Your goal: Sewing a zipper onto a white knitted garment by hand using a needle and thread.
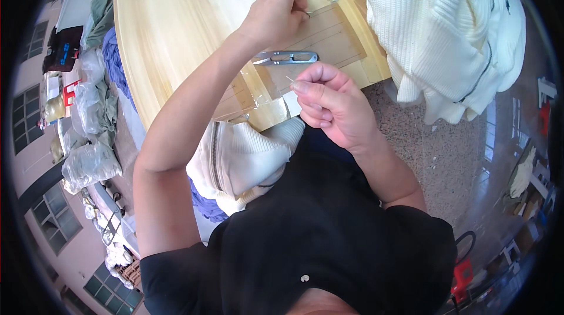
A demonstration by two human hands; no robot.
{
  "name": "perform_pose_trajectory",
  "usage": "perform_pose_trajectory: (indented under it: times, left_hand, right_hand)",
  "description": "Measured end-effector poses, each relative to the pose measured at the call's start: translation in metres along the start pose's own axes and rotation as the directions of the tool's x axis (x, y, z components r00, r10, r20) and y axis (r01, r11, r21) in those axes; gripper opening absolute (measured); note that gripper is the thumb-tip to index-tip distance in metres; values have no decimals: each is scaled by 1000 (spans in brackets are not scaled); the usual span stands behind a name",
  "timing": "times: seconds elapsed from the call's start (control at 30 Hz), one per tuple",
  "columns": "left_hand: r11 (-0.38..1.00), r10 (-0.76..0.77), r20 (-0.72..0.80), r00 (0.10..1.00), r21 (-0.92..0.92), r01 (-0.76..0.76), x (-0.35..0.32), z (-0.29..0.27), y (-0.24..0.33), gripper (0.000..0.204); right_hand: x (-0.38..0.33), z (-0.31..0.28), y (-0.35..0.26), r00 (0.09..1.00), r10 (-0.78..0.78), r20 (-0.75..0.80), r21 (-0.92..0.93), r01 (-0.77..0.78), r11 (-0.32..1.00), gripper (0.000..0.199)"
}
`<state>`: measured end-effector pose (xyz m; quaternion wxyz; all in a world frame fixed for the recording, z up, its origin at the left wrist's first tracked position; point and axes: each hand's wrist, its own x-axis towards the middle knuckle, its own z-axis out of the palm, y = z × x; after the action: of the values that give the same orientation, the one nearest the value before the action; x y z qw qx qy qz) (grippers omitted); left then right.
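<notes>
My left hand (275, 17) is closed in a fist over the pale wooden table (176, 15), its fingertips pinching something thin that I cannot make out. Nearer to me, my right hand (329, 106) pinches a thin needle (289, 79) between thumb and forefinger, just off the table's edge. Between the two hands, small metal thread snips (289, 57) lie flat on the table. A cream knitted garment with a zipper (241, 156) rests on my lap below my left forearm. A clear plastic sheet (335, 36) covers the table under my left hand.
A pile of white knitted sweaters (452, 27) hangs over the table's right end. Filled plastic bags (88, 162) and blue cloth (114, 59) lie left of the table. Speckled floor (435, 150) shows on the right, with a red object (462, 274) low down.
</notes>
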<state>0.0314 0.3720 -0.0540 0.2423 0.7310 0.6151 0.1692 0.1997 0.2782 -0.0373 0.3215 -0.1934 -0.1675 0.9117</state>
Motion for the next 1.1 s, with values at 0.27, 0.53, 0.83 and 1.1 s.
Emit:
perform_pose_trajectory:
  times: [0.27, 0.53, 0.83, 1.1]
  left_hand:
    - [983, 39, -69, 997, 180, -26, -7, 7, 3, 10]
    - [873, -327, -252, 911, -449, 189, -113, -81, 38, 6]
    - [690, -565, -439, 699, -716, 107, -293, -89, 7, 13]
    - [608, -571, -457, 682, -794, -22, -329, -67, 7, 9]
  right_hand:
    - [-13, 9, 3, 989, -65, 132, -162, 86, 983, 5]
    - [-23, 54, 8, 434, 23, 901, -165, 293, 942, 16]
    - [3, 89, 36, 259, 179, 949, -78, -356, 931, 10]
    - [-2, 109, 51, 284, 231, 930, -157, -262, 952, 12]
